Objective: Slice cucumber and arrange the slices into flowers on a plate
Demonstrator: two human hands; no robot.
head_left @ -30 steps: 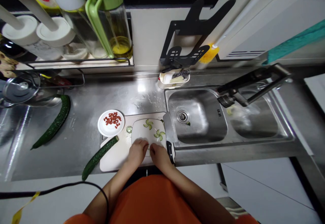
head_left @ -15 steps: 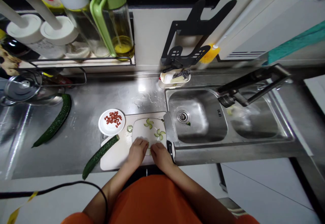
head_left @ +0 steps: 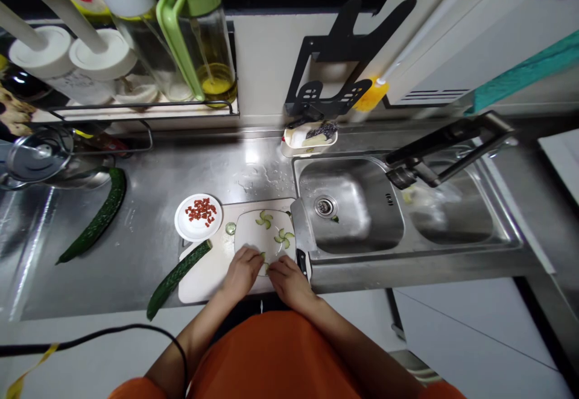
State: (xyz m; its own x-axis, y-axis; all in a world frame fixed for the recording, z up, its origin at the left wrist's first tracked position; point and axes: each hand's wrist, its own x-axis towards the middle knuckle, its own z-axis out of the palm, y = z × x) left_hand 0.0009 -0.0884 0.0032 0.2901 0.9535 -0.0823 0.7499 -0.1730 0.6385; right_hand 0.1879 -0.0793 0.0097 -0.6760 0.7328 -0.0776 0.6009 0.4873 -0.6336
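Cucumber slices, near edge of plate: presumably light, slippery, easily snapped; best pinched lightly by the rind. Left hand, right hand: fingers bunched beside slices; closure and hold not discernible. Slice pinwheel, toward far edge; second pinwheel, toward right edge.

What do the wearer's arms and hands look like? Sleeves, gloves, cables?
Left hand and right hand are bare: no gloves or watch visible. Forearms uncovered; orange top with short sleeves. A black cable with a yellow strip passes across the left arm in view.
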